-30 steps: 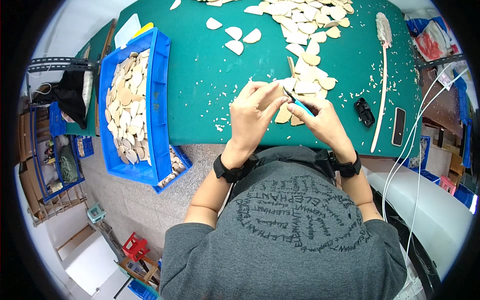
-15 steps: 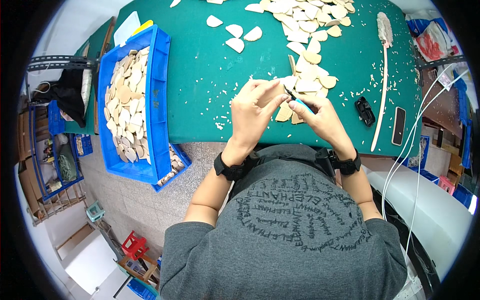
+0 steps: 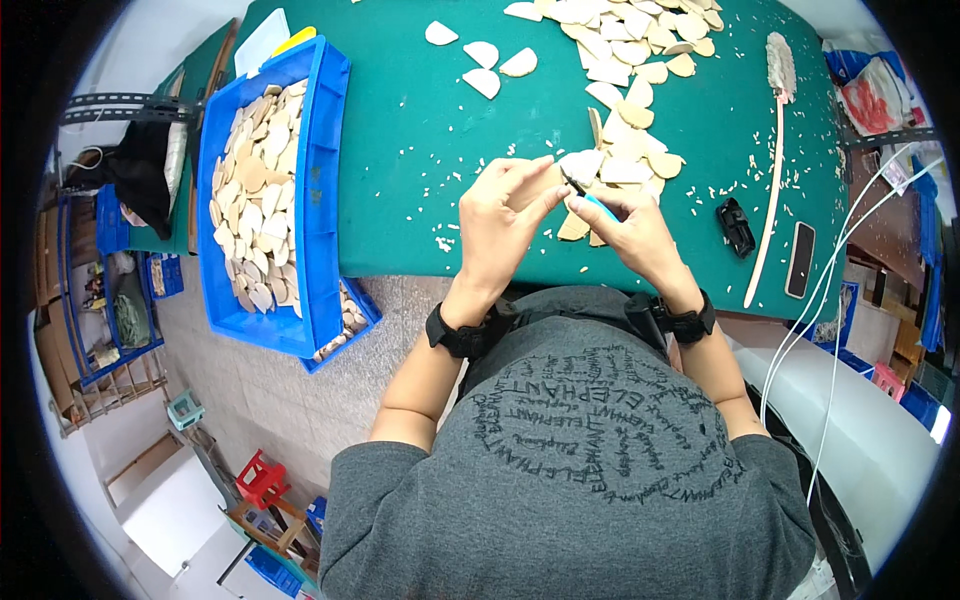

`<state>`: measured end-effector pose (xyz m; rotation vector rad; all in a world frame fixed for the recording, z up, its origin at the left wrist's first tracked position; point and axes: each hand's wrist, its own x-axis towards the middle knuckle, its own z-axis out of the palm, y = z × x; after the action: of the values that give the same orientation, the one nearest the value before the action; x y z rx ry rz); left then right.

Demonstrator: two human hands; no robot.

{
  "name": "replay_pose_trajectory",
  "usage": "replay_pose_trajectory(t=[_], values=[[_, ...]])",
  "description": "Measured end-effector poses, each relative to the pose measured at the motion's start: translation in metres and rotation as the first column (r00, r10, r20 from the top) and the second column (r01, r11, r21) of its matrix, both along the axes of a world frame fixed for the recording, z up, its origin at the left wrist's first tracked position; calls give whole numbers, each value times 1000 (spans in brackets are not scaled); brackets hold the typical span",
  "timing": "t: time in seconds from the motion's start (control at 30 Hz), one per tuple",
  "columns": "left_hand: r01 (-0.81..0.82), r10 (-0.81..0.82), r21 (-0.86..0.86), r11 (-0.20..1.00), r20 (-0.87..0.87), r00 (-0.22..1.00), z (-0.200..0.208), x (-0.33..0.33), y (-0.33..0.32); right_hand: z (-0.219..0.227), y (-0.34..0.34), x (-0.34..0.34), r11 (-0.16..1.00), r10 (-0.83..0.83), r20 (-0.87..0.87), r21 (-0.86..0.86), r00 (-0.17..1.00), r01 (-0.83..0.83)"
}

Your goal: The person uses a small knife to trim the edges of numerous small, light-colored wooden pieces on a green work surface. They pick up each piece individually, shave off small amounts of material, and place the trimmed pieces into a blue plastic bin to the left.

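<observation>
My left hand (image 3: 490,220) is raised over the near edge of the green table, fingers and thumb closed around a thin beige piece (image 3: 541,186), mostly hidden by the fingers. In my right hand (image 3: 640,238) is a slim tool with a blue handle and a narrow dark tip (image 3: 598,204). That tip is at the edge of the piece, between the two hands; whether it touches cannot be made out. Just beyond the hands lies a heap of flat, pale, rounded pieces (image 3: 628,150), some with a straight side.
A blue crate (image 3: 322,190) full of similar pieces stands at the left edge of the green table (image 3: 400,225). Several loose pieces (image 3: 480,82) lie farther back. On the right are a long-handled brush (image 3: 770,190), a black object (image 3: 735,228), a phone (image 3: 799,260) and hanging white cables (image 3: 838,225).
My right hand and the tool have come slightly closer to my left hand. The view has shifted a little, and both hands keep their grips.
</observation>
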<state>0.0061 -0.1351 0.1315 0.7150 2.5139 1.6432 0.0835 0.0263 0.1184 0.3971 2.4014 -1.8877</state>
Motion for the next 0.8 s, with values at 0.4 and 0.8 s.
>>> replay_pose_trajectory(t=[0.4, 0.8], values=[[-711, 675, -40, 702, -281, 683, -6, -108, -190, -11, 27, 13, 982, -184, 102, -20, 978, 187], [196, -178, -575, 795, 88, 980, -140, -48, 78, -16, 48, 47, 936, -345, 138, -25, 928, 352]])
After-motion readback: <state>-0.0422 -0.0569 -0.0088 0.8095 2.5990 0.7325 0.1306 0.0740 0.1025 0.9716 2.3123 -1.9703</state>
